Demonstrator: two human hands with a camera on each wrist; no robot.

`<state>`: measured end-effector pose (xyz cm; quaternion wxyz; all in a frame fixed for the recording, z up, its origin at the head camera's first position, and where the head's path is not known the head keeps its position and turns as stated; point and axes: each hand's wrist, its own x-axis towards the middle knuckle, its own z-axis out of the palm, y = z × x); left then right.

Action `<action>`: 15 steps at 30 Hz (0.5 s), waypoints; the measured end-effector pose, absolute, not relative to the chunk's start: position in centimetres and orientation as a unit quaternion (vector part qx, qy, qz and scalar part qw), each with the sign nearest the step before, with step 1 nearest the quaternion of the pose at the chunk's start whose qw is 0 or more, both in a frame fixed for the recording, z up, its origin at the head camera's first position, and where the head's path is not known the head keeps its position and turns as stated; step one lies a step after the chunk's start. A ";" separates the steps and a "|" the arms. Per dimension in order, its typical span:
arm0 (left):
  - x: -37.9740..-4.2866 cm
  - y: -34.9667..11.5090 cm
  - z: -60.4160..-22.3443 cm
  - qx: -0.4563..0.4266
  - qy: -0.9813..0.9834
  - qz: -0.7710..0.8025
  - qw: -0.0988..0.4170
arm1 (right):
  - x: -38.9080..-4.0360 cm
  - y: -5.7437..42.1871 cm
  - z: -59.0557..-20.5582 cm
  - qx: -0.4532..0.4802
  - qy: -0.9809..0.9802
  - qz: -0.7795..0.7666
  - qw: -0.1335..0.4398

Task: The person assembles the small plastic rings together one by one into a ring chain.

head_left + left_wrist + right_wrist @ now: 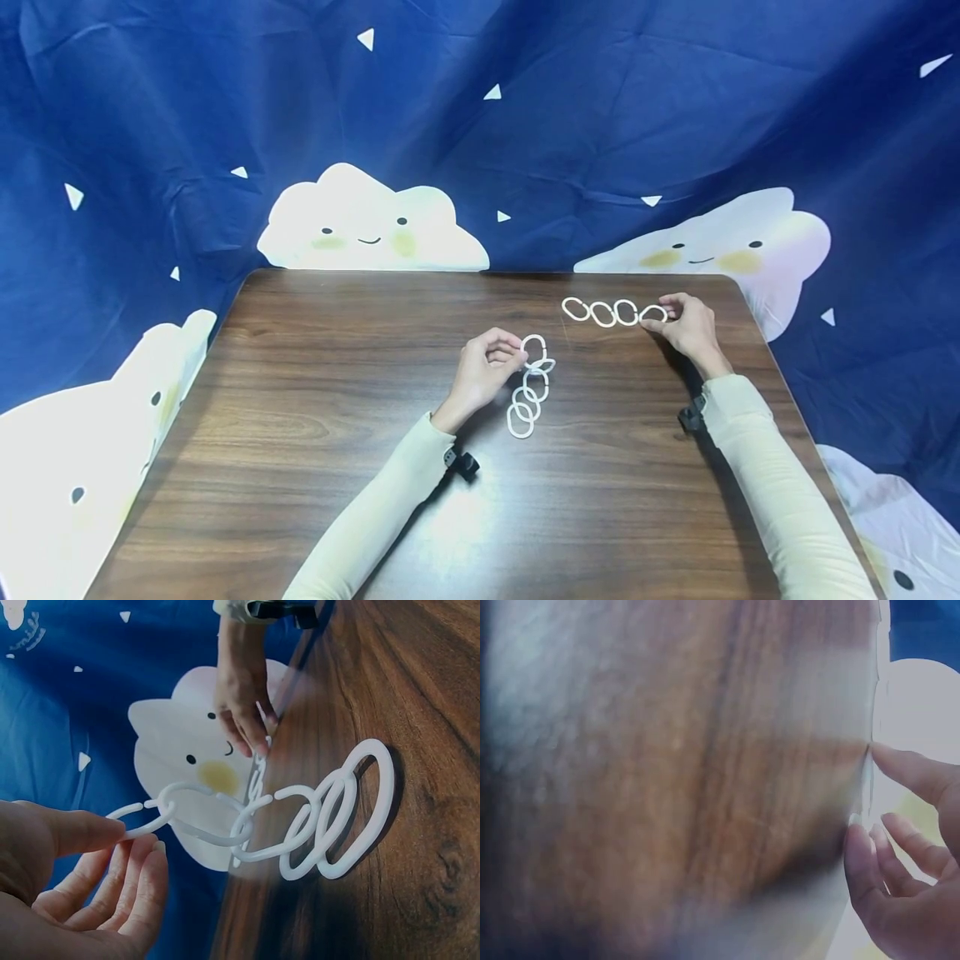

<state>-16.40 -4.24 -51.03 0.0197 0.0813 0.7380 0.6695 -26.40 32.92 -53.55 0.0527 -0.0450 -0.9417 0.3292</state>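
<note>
My left hand [486, 367] pinches the top link of a chain of white plastic links [277, 851] between thumb and fingers. Each oval link has a small gap in its side. The pinched end is raised off the table, while the lower links [521, 420] lie on the wood. Farther back to the right, several similar white links [602, 314] lie in a row; whether they are hooked together I cannot tell. At the row's right end, my right hand [690, 327] holds the last link [654, 313] by its edges, thumb and fingers on opposite sides.
Both hands work over a brown wood-grain table [300, 400] with rounded back corners. A blue curtain [562, 108] with white clouds and triangles hangs behind it and at the sides. Each wrist carries a small black camera [463, 463].
</note>
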 end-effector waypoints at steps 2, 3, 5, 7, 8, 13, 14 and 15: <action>-16.4 -4.3 -51.0 0.080 0.738 0.670 0.021 | -26.4 32.9 -53.4 -0.049 -0.943 0.325 0.048; -16.4 -4.3 -50.9 0.080 0.738 0.670 0.021 | -26.4 33.0 -53.3 -0.048 -0.944 0.322 0.046; -16.4 -4.3 -50.9 0.080 0.736 0.672 0.023 | -26.2 33.1 -53.3 -0.046 -0.947 0.314 0.044; -16.4 -4.3 -50.9 0.082 0.735 0.673 0.023 | -25.9 33.1 -53.2 -0.041 -0.948 0.312 0.036; -16.3 -4.3 -50.9 0.083 0.734 0.674 0.023 | -25.8 33.1 -53.2 -0.039 -0.949 0.311 0.033; -16.3 -4.3 -51.0 0.084 0.732 0.676 0.016 | -24.9 32.9 -53.2 -0.027 -0.949 0.313 0.025; -16.3 -4.3 -51.0 0.085 0.732 0.676 0.014 | -24.7 32.8 -53.1 -0.025 -0.949 0.312 0.026; -16.3 -4.3 -51.0 0.085 0.732 0.676 0.013 | -24.5 32.7 -53.1 -0.023 -0.949 0.314 0.026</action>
